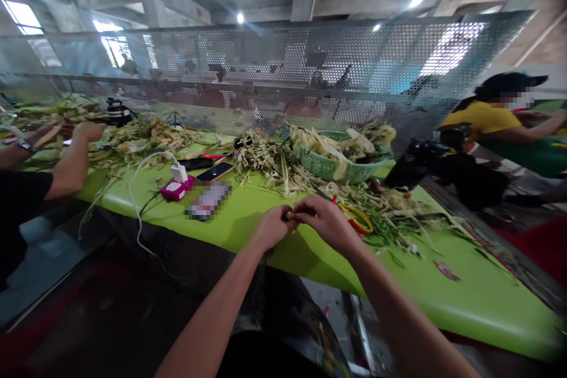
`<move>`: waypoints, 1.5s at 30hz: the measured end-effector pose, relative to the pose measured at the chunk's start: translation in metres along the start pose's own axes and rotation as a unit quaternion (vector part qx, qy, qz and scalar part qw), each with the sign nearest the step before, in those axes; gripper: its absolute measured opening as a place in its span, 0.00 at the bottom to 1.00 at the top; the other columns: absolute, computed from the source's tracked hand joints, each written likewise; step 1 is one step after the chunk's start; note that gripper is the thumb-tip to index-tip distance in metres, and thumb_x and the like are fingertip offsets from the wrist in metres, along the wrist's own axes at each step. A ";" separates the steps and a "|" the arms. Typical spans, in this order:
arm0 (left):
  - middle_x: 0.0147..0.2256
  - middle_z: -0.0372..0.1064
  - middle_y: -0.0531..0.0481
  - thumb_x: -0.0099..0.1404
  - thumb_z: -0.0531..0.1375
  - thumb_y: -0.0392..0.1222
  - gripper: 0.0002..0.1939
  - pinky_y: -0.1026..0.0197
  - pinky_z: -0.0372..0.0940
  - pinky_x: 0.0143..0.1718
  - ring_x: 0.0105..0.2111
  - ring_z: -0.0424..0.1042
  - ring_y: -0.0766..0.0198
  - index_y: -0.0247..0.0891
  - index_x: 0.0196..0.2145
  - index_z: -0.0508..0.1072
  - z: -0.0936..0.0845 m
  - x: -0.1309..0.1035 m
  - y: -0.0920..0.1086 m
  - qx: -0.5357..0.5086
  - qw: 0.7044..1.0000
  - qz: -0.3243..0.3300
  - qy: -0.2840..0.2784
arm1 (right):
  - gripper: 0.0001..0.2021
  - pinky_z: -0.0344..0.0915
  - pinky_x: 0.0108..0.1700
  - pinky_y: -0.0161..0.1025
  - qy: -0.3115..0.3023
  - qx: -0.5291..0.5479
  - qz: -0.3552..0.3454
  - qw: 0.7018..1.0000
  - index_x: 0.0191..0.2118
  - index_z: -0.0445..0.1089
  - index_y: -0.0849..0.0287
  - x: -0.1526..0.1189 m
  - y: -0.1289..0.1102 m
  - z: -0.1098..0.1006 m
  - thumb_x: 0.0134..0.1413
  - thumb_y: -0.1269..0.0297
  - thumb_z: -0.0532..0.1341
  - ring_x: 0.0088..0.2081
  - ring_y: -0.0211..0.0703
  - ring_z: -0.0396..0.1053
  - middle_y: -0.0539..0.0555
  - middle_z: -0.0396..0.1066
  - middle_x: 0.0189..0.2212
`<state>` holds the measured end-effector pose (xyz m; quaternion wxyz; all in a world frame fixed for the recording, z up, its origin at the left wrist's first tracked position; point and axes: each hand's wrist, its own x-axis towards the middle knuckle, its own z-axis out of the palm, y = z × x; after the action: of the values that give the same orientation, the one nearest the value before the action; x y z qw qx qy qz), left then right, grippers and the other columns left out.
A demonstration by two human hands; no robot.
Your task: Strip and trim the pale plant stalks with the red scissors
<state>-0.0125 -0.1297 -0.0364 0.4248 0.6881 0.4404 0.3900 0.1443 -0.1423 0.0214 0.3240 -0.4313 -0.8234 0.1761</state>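
Close together over the front of the green table (248, 204), my left hand (275, 228) and my right hand (325, 221) meet with their fingers closed. A small tan, roundish piece (290, 215) shows between the fingertips; most of it is hidden, and its kind cannot be made out. Just beyond my right hand lie scissors or pliers with yellow and red handles (358, 218), partly covered by the hand. Green stalks and dry husks (392, 221) spread to the right of it.
A green basket (349, 172) holds pale husks. Dried plant scraps (261, 156) heap along the back. Left of my hands lie a phone (215, 172), a blurred-out device (208, 201) and a magenta power strip (177, 188) with a white cable. A co-worker's arms (73, 156) reach in at left.
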 end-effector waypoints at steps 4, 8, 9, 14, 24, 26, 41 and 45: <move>0.22 0.60 0.57 0.53 0.58 0.40 0.06 0.66 0.49 0.24 0.23 0.57 0.70 0.35 0.28 0.69 0.003 0.001 -0.003 0.028 0.999 0.008 0.019 | 0.06 0.62 0.36 0.37 -0.021 -0.006 0.002 1.000 0.33 0.73 0.58 -0.001 0.005 -0.002 0.52 0.71 0.59 0.33 0.42 0.68 0.52 0.71 0.29; 0.21 0.58 0.58 0.52 0.58 0.39 0.05 0.66 0.50 0.24 0.22 0.56 0.71 0.35 0.27 0.68 0.005 0.002 -0.006 -0.019 1.000 0.001 0.016 | 0.07 0.61 0.35 0.37 -0.049 -0.048 -0.019 0.997 0.31 0.74 0.57 0.005 0.001 -0.007 0.51 0.72 0.59 0.32 0.42 0.68 0.52 0.70 0.28; 0.20 0.57 0.58 0.52 0.59 0.39 0.05 0.66 0.50 0.24 0.22 0.56 0.71 0.35 0.27 0.68 0.005 0.003 -0.007 -0.040 0.999 -0.002 0.015 | 0.07 0.62 0.36 0.37 -0.048 -0.057 -0.029 0.997 0.32 0.74 0.57 0.006 -0.001 -0.007 0.52 0.72 0.59 0.33 0.42 0.68 0.53 0.71 0.29; 0.21 0.58 0.58 0.51 0.60 0.41 0.08 0.67 0.50 0.23 0.22 0.56 0.72 0.34 0.27 0.67 0.002 0.005 -0.006 -0.116 0.992 -0.039 0.022 | 0.07 0.63 0.39 0.38 -0.023 -0.049 -0.039 0.998 0.37 0.75 0.56 0.000 -0.005 -0.005 0.56 0.66 0.59 0.37 0.44 0.69 0.55 0.72 0.35; 0.21 0.57 0.59 0.51 0.61 0.42 0.08 0.67 0.50 0.24 0.22 0.55 0.72 0.35 0.26 0.66 0.000 0.002 -0.005 -0.147 0.988 -0.036 0.019 | 0.08 0.65 0.40 0.40 -0.002 -0.033 -0.059 0.998 0.38 0.76 0.54 -0.003 0.000 -0.002 0.56 0.67 0.59 0.37 0.45 0.70 0.55 0.73 0.34; 0.21 0.58 0.59 0.50 0.61 0.41 0.09 0.67 0.51 0.24 0.22 0.56 0.72 0.35 0.27 0.66 0.002 0.002 -0.006 -0.154 0.987 -0.035 0.017 | 0.09 0.65 0.40 0.40 -0.026 -0.035 -0.066 0.997 0.37 0.76 0.54 0.000 -0.001 -0.006 0.56 0.67 0.59 0.37 0.45 0.70 0.55 0.74 0.33; 0.19 0.51 0.59 0.53 0.59 0.44 0.10 0.65 0.45 0.24 0.22 0.51 0.72 0.36 0.22 0.63 0.005 0.003 -0.009 -0.058 0.998 0.016 0.022 | 0.11 0.59 0.34 0.36 -0.098 -0.161 -0.094 0.978 0.35 0.75 0.55 0.008 -0.015 -0.013 0.55 0.74 0.56 0.33 0.42 0.68 0.55 0.71 0.31; 0.20 0.52 0.59 0.51 0.58 0.38 0.06 0.65 0.46 0.25 0.24 0.52 0.71 0.35 0.22 0.63 0.006 0.004 -0.009 -0.030 0.999 0.025 0.016 | 0.11 0.57 0.32 0.35 -0.105 -0.218 -0.096 0.966 0.36 0.73 0.57 0.005 -0.024 -0.008 0.55 0.76 0.54 0.31 0.41 0.67 0.55 0.69 0.31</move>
<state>-0.0086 -0.1250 -0.0457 0.4286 0.6794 0.4179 0.4243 0.1330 -0.1514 0.0428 0.1495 -0.3896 -0.9088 0.0047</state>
